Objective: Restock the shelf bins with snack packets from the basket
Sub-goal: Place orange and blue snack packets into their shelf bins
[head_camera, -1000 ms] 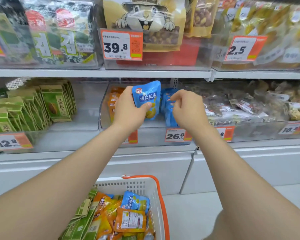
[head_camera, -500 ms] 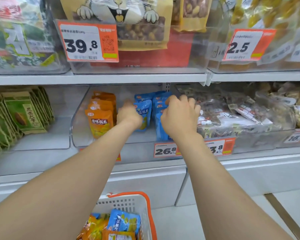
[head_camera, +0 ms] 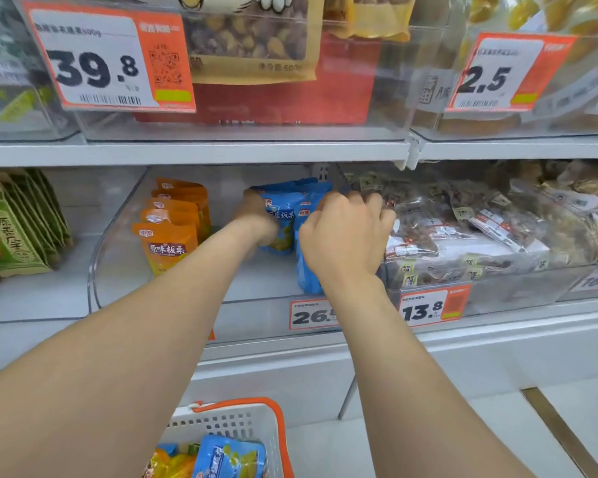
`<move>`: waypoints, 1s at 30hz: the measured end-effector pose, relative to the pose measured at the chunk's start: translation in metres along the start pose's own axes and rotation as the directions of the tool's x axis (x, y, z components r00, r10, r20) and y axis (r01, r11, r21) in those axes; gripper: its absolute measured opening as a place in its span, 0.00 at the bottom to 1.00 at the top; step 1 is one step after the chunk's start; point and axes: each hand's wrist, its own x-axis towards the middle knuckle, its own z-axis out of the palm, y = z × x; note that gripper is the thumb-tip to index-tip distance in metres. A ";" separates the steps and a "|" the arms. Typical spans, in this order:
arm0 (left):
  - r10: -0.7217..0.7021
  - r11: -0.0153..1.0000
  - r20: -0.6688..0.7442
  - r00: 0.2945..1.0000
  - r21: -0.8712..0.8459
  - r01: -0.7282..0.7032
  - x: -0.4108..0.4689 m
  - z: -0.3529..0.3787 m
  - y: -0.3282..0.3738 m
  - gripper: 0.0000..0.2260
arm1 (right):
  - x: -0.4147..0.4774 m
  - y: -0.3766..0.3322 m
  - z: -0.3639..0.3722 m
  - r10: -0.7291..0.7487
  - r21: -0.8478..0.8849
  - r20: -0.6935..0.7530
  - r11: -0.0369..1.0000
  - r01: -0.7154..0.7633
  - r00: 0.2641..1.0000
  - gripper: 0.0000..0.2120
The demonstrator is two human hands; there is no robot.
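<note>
The green packs [head_camera: 18,232] stand at far left, well apart from the work. In the clear bin [head_camera: 97,270] the orange packs [head_camera: 168,236] line the left side, with bare floor between them and the blue row. The left hand [head_camera: 256,219] is deep in that gap, its grip curled on a blue packet [head_camera: 282,222], standing it into the row; the picture is blurred there, so the finger placing is unclear. The right hand [head_camera: 342,236], grip curled, pinches the tops of the near blue packs [head_camera: 308,274], bracing them. Best to seat the packet upright, label forward, flush with its neighbours. The shelf above [head_camera: 194,153] hangs low, and the bin's right wall is close. The basket [head_camera: 228,426] below holds more.
</note>
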 end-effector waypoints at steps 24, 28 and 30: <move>0.659 0.723 -0.153 0.736 0.397 -0.565 -0.159 -0.088 -0.027 0.05 | -0.052 -0.023 -0.047 -0.433 0.107 0.144 0.901 0.421 0.890 0.08; 0.793 0.554 -0.139 0.593 0.568 -0.608 -0.199 -0.105 -0.053 0.05 | -0.086 -0.030 -0.056 -0.460 0.220 0.355 0.887 0.405 0.814 0.09; 0.849 0.472 -0.107 0.517 0.594 -0.652 -0.215 -0.110 -0.068 0.04 | -0.105 -0.031 -0.057 -0.451 0.230 0.489 0.892 0.388 0.747 0.08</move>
